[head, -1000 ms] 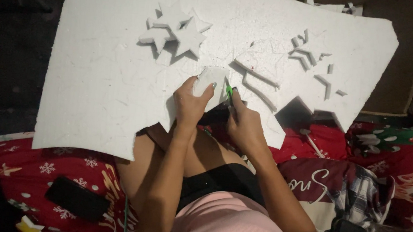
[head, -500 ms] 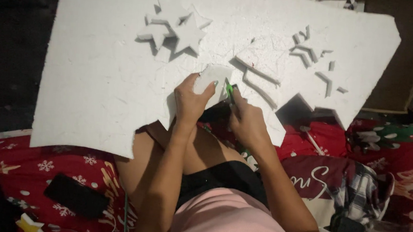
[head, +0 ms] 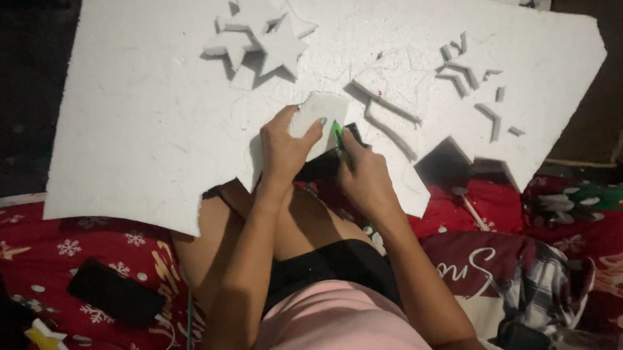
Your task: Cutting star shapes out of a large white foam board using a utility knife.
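Head view: small white foam piece (head: 315,118)

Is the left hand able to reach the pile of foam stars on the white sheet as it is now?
Probably yes. The left hand grips a small foam piece, which it must release first; bare white sheet lies between it and the foam stars.

A white foam sheet (head: 148,112) lies over a red blanket (head: 43,244) patterned with white snowflakes, beside a green-handled cutter (head: 337,134).

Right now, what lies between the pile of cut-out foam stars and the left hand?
Head view: only bare white foam sheet lies between the foam stars and the left hand, which holds a small foam piece.
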